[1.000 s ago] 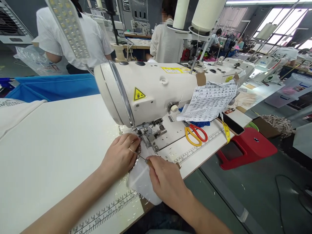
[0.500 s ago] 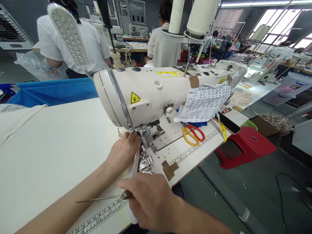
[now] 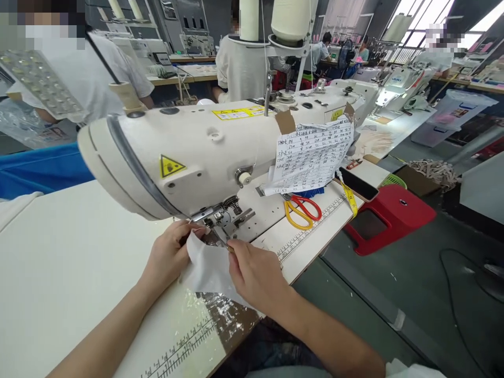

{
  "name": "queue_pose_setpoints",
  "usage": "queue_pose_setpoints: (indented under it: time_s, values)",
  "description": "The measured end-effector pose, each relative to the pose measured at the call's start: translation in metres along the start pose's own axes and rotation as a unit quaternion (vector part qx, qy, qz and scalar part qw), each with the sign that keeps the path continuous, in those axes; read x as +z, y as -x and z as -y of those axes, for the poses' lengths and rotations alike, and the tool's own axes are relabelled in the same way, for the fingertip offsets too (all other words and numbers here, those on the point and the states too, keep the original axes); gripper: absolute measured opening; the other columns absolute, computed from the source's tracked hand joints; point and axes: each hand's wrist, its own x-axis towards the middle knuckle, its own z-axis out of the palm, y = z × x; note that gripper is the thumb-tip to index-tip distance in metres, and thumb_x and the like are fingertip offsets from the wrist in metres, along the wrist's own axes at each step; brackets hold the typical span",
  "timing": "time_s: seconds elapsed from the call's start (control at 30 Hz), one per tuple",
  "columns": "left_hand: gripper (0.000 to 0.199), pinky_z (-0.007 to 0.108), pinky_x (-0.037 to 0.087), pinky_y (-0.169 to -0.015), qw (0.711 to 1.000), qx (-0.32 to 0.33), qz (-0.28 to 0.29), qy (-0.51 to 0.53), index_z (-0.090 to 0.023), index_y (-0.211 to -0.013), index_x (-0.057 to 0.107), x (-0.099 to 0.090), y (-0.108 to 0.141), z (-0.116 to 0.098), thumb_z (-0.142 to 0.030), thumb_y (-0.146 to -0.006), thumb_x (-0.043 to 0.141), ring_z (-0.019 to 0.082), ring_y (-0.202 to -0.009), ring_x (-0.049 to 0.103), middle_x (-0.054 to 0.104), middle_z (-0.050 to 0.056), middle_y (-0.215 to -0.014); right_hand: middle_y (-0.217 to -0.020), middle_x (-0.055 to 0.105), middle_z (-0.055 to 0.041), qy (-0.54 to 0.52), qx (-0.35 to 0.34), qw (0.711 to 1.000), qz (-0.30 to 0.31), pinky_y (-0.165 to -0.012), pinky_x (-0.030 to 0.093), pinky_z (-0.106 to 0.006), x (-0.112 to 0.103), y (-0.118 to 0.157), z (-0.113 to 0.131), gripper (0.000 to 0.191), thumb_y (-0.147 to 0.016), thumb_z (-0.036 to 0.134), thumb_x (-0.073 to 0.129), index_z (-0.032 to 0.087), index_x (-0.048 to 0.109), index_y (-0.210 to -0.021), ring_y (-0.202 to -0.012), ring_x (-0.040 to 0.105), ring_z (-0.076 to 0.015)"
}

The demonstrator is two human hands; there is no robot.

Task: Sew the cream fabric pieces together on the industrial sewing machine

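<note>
A piece of white fabric (image 3: pixel 208 265) hangs over the table's front edge below the sewing machine (image 3: pixel 189 152). My left hand (image 3: pixel 167 254) pinches its upper left edge close beside the presser foot (image 3: pixel 214 231). At the right of the cloth, my right hand (image 3: pixel 255 273) is closed, fingertips next to the needle area. Just a bit of the awl (image 3: pixel 229 247) shows at those fingertips; the rest is hidden by the hand. The cloth's far edge by the needle is partly covered by my left fingers.
Red-and-yellow-handled scissors (image 3: pixel 301 210) lie on the machine bed's right, near a yellow tape measure (image 3: pixel 348 197) and a phone (image 3: pixel 357 184). A handwritten sheet (image 3: pixel 313 155) is taped to the machine. A red stool (image 3: pixel 397 215) stands beyond the table edge. Co-workers sit behind.
My right hand has moved up from the table's front edge to the presser foot, turning the awl from pointing left. The white fabric now spreads wider between my hands. The view has shifted.
</note>
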Motion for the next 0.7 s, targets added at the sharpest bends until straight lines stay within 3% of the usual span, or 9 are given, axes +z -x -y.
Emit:
queue_pose_setpoints:
  time_s: [0.7]
  values:
    - [0.037, 0.034, 0.053, -0.08, 0.999, -0.032, 0.008, 0.015, -0.024, -0.082, 0.072, 0.0024, -0.0007, 0.0054, -0.056, -0.082, 0.053, 0.023, -0.087, 0.065, 0.074, 0.005, -0.093, -0.097, 0.077, -0.0096, 0.013, -0.004, 0.999, 0.034, -0.054, 0.052, -0.032, 0.0024, -0.0066, 0.0008, 0.026, -0.104, 0.019, 0.044, 0.013, 0.062, -0.121, -0.079, 0.076, -0.0238]
